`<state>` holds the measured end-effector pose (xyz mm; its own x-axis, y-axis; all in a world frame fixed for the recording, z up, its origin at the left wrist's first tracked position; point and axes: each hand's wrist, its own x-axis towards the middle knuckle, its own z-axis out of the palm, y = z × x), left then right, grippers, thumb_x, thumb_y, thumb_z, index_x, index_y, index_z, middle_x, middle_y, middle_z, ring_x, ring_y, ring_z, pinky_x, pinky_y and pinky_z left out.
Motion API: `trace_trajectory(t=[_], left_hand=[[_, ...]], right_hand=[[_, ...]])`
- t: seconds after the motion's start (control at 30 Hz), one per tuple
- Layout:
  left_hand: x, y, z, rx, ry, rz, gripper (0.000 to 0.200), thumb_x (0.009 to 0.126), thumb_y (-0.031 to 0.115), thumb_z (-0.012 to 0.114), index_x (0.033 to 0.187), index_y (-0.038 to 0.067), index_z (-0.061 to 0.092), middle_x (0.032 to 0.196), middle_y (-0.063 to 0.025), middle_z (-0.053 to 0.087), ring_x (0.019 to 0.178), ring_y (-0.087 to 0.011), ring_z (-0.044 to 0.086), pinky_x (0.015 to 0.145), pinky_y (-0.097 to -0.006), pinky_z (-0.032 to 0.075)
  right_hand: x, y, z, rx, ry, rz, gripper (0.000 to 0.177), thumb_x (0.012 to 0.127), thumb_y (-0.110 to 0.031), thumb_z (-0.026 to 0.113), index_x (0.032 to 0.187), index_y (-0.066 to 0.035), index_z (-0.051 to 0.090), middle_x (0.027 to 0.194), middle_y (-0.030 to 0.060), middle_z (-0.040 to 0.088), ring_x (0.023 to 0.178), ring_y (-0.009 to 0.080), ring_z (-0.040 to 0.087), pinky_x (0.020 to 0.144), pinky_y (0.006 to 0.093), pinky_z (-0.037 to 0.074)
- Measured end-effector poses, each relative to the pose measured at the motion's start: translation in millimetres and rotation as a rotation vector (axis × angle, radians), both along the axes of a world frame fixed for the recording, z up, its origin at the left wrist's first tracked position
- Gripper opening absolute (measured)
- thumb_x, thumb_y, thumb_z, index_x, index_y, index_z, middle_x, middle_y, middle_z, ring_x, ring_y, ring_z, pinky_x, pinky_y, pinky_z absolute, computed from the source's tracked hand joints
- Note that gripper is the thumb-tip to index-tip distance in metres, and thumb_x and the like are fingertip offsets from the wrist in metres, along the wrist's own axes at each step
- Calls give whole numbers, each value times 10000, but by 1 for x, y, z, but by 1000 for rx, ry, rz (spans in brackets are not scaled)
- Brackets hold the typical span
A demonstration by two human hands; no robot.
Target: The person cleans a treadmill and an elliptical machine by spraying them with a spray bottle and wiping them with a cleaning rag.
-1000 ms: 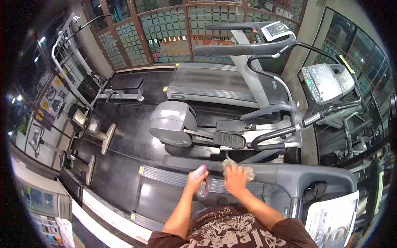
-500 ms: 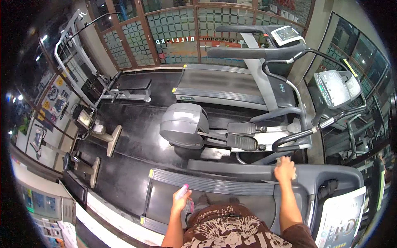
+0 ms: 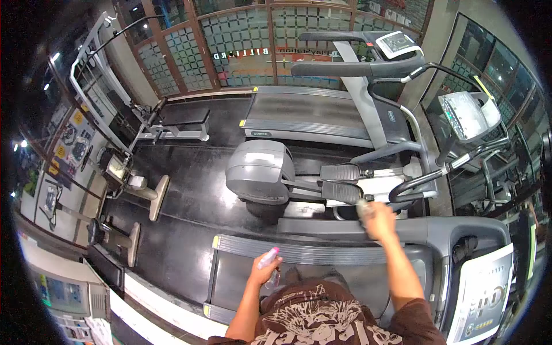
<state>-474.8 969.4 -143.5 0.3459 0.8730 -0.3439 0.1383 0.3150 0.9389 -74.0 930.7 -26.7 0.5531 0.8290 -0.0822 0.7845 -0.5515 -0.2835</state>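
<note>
My left hand (image 3: 265,271) is wrapped round a small clear spray bottle (image 3: 268,258) with a pink top, held upright over the treadmill belt (image 3: 236,276). A small pale cloth (image 3: 362,210), blurred by motion, is bunched in the fingers of my right hand (image 3: 379,221). That hand is at the dark grey handrail (image 3: 316,226) of the treadmill I stand on, the cloth overlapping the rail's far side in this view. To my right is the treadmill's white console (image 3: 482,299).
Just beyond the rail stands an elliptical trainer (image 3: 259,169) with black pedals (image 3: 341,192). A second treadmill (image 3: 305,109) is behind it. Exercise bikes (image 3: 146,192) and a weight machine (image 3: 115,86) line the left; a mirror (image 3: 489,63) covers the right wall.
My right hand has moved left along the handrail with the cloth. My left hand, with the spray bottle, has shifted slightly right and up in the view.
</note>
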Motion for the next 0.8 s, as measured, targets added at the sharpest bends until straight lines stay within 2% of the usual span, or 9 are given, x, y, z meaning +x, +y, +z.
trace_trajectory(t=[0.03,0.1,0.17,0.23,0.27,0.33,0.5,0.63,0.8], left_hand=[[-9,-2,-3,-14,-4,37,216,869,189,794,949,13,698,789,-26,674,691,-118,634,659,-297,523],[-29,-9,-8,-38,-12,113,196,868,164,788,950,10,699,796,-27,677,693,-117,635,652,-298,526],[-43,-12,-4,-11,-21,171,171,869,134,776,948,4,698,802,-34,685,689,-118,640,637,-298,530],[-55,-15,-2,5,-15,187,166,869,126,773,949,2,698,802,-36,686,693,-119,644,632,-296,531],[-55,-13,-1,6,-45,207,166,869,123,773,949,0,697,816,-40,685,692,-121,645,637,-293,532],[-48,-5,10,26,-50,179,171,870,126,773,951,-2,694,820,-37,681,693,-118,640,637,-293,533],[-29,11,26,88,-20,32,186,871,143,782,958,7,690,803,-15,662,699,-100,619,645,-291,531],[-37,10,12,47,-92,73,183,870,138,782,969,17,688,796,-17,650,688,-107,625,636,-291,521],[-71,-7,0,1,-94,233,181,870,121,778,975,8,683,791,-21,649,671,-117,630,632,-291,514]], right_hand=[[42,-15,-29,93,-215,-48,340,898,-251,627,1219,-141,656,1226,94,642,1100,369,601,884,557,461],[87,-29,-6,-150,-382,-198,361,900,-244,627,1246,-145,643,1232,71,642,1107,358,609,890,562,461],[111,-40,-5,-302,-320,-303,428,900,-285,630,1310,-162,618,1303,73,634,1173,354,604,946,557,457],[156,-29,-78,-400,-137,-238,485,903,-376,612,1347,-180,610,1370,106,615,1276,368,557,1028,563,425],[98,-4,-25,-506,-75,-296,536,902,-455,584,1347,-159,623,1398,144,605,1307,373,549,1065,536,428],[79,39,-89,-496,47,-6,529,846,-531,586,1102,-98,754,1203,188,701,1152,383,654,997,472,509],[-91,113,-95,-444,3,339,479,853,-396,623,1247,-129,669,1269,170,669,1186,375,629,1025,473,486],[-55,96,-89,-215,284,270,472,892,-416,597,1312,-205,633,1348,111,636,1230,388,592,1023,455,486],[27,42,-40,-394,-250,6,433,906,-448,616,1228,-172,700,1236,139,683,1170,364,628,941,594,463]])
